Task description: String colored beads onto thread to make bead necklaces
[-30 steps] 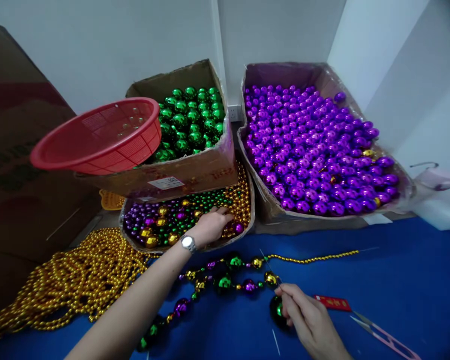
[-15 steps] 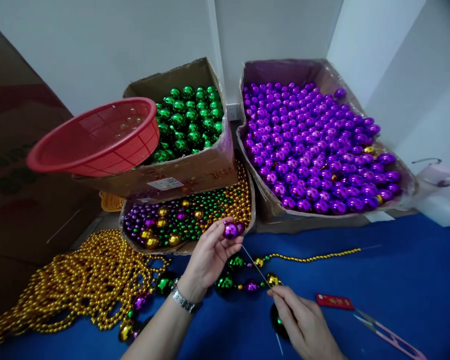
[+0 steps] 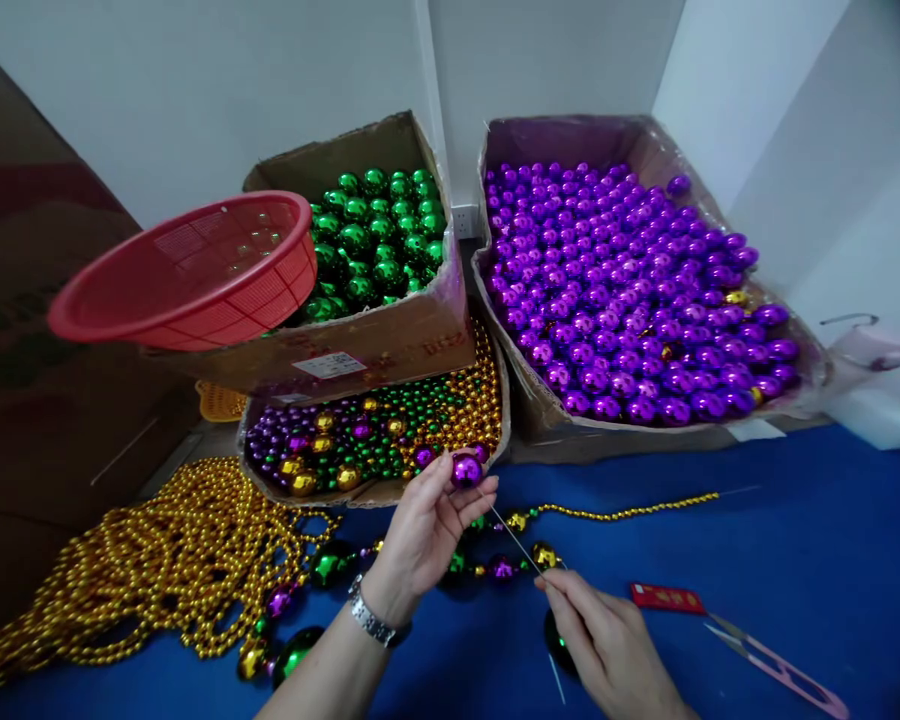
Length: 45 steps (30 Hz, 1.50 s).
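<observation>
My left hand (image 3: 424,525) is closed on a shiny purple bead (image 3: 466,470), held between thumb and fingertips over the front edge of the box of mixed beads. In my right hand (image 3: 600,635) is a long thin needle (image 3: 516,537), pinched between thumb and fingers. Its upper end reaches the fingers under the purple bead; whether it enters the bead's hole I cannot tell. A bead string with green, purple and gold balls (image 3: 501,567) lies on the blue surface behind and between my hands. A dark green ball (image 3: 559,640) sits partly hidden by my right hand.
A carton of green balls (image 3: 371,240) bears a red plastic basket (image 3: 195,325). At right stands a carton of purple balls (image 3: 607,290). Mixed small beads (image 3: 390,425) fill a low box. Gold bead strands (image 3: 172,560) heap at left; pink-handled snips (image 3: 780,665) lie at right.
My left hand has shifted slightly right and down with the purple bead. Purple beads now show behind its fingertips in the box. My right hand stays almost still with the needle.
</observation>
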Each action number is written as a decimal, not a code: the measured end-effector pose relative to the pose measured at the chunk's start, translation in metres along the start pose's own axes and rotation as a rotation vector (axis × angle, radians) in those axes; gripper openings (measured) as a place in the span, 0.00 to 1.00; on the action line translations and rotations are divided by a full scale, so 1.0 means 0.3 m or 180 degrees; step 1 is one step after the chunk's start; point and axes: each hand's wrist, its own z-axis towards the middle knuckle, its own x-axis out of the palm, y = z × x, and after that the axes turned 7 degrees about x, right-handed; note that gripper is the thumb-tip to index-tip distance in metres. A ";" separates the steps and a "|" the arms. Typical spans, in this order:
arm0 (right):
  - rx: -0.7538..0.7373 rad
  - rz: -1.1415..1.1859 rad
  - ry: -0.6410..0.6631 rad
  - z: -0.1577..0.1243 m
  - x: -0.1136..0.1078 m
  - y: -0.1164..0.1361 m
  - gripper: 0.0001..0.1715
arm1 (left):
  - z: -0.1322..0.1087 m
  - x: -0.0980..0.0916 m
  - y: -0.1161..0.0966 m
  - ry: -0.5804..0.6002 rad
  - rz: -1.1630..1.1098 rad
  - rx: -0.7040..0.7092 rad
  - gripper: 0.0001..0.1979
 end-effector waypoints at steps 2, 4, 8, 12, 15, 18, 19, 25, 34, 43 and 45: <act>-0.0055 -0.0032 -0.0026 0.001 0.001 -0.002 0.15 | -0.002 0.001 0.002 -0.0006 0.0010 -0.0023 0.11; -0.0088 -0.0042 -0.0045 0.001 0.003 -0.004 0.15 | -0.004 0.003 0.001 -0.0003 0.0041 -0.0025 0.11; -0.0080 -0.0058 -0.0019 0.004 0.004 -0.003 0.16 | -0.015 0.009 0.002 0.0095 0.0130 0.0006 0.13; -0.0067 -0.0125 -0.0007 0.012 0.000 0.004 0.18 | -0.038 0.017 0.028 0.0314 0.0437 0.0308 0.12; -0.0123 -0.0173 -0.0063 0.015 -0.004 0.004 0.18 | -0.053 0.019 0.049 0.0420 0.0604 0.0437 0.13; -0.0140 -0.0135 -0.0023 0.012 -0.002 -0.002 0.16 | -0.059 0.014 0.064 0.0435 0.0498 0.0281 0.12; -0.0136 -0.0117 -0.0010 0.011 0.000 -0.004 0.16 | -0.060 0.012 0.068 0.0437 0.0494 0.0253 0.12; -0.0217 -0.0123 -0.0110 0.008 0.014 -0.022 0.14 | -0.098 0.013 0.093 0.0668 0.1343 0.0319 0.14; -0.0091 -0.0021 -0.0103 -0.010 -0.005 -0.054 0.13 | 0.036 -0.071 -0.097 0.0587 0.3466 0.1602 0.14; -0.0473 -0.0431 -0.0195 -0.015 -0.016 -0.052 0.16 | 0.422 -0.182 -0.144 0.1246 0.5682 0.1225 0.03; -0.0544 -0.0558 -0.0145 -0.016 -0.024 -0.055 0.18 | 0.447 -0.186 -0.134 0.1318 0.5687 0.1119 0.08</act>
